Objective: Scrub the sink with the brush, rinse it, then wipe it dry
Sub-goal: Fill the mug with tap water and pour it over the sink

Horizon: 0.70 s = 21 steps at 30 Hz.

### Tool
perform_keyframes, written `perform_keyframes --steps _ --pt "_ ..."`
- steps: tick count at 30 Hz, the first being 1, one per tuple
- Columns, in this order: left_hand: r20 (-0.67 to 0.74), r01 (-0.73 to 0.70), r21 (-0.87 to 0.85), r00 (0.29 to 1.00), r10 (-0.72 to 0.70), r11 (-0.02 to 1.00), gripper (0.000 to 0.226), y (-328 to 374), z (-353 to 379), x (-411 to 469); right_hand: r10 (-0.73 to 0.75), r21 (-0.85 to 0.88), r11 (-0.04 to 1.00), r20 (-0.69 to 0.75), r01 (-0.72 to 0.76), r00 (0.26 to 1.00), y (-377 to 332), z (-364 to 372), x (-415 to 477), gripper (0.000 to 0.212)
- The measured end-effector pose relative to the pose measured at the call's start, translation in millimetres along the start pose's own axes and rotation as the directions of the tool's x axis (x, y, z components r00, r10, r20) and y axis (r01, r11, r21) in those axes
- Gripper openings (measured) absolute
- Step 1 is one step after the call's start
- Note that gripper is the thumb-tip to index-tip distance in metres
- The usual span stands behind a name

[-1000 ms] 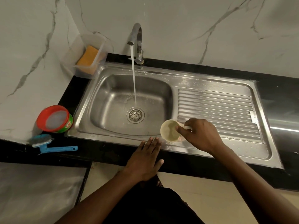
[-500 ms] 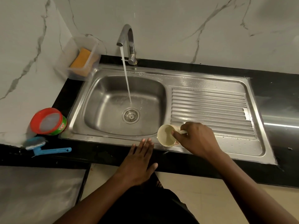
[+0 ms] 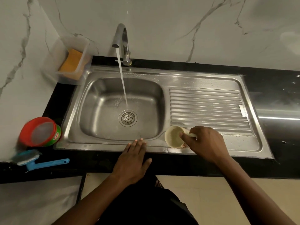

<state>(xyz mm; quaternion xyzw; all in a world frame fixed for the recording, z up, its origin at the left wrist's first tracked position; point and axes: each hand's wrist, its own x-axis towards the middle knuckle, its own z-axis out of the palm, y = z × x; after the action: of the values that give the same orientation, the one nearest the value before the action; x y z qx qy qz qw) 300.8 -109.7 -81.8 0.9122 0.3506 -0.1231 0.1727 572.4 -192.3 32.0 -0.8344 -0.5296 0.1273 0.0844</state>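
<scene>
Sink (image 3: 97,144) mid frame, steel, set into black counter (image 3: 276,98); basin left, ribbed drainboard (image 3: 206,108) right. Tap (image 3: 121,39) at upper centre open, stream (image 3: 122,82) landing just above drain (image 3: 128,118). Right hand (image 3: 206,143) at lower right of basin, fingers curled round handle of pale cup (image 3: 172,137). Cup tipped with mouth toward camera, sitting on front rim at drainboard's lower-left corner, probably for carrying water to parts the stream cannot reach. Left hand (image 3: 133,159) flat at lower centre, fingers straight and pressed together, tips on front rim, palm over counter edge; looks like bracing, holding nothing. Brush (image 3: 40,161) blue, lying lower left on counter, well apart from both hands, near red tub (image 3: 40,132); reads as scrub done, rinse in hand. Clear box (image 3: 65,44) with orange sponge (image 3: 71,62) upper left, against wall. Droplets on back rim and drainboard, so wipe-dry not begun. Whether cup holds water: cannot tell.
</scene>
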Motion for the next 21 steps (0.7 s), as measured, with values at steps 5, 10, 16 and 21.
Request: perform_keyframes --steps 5,10,16,21 --pt "-0.007 0.157 -0.010 0.988 -0.157 0.988 0.090 -33 -7 -3 0.007 -0.070 0.998 0.008 -0.006 1.000 -26 11 6 0.050" --pt "0.082 0.086 -0.013 0.993 -0.085 0.996 0.096 -27 -11 5 -0.035 -0.080 0.996 0.023 0.037 0.999 -54 23 11 0.045" --pt "0.152 -0.169 -0.002 0.974 0.168 0.986 0.084 -2 -15 12 0.004 0.089 0.996 0.065 -0.010 0.998 -56 16 8 0.050" --pt "0.136 -0.247 0.013 0.960 0.243 0.969 0.086 20 -12 12 0.067 0.224 0.971 0.066 -0.080 0.996 -17 -6 -2 0.055"
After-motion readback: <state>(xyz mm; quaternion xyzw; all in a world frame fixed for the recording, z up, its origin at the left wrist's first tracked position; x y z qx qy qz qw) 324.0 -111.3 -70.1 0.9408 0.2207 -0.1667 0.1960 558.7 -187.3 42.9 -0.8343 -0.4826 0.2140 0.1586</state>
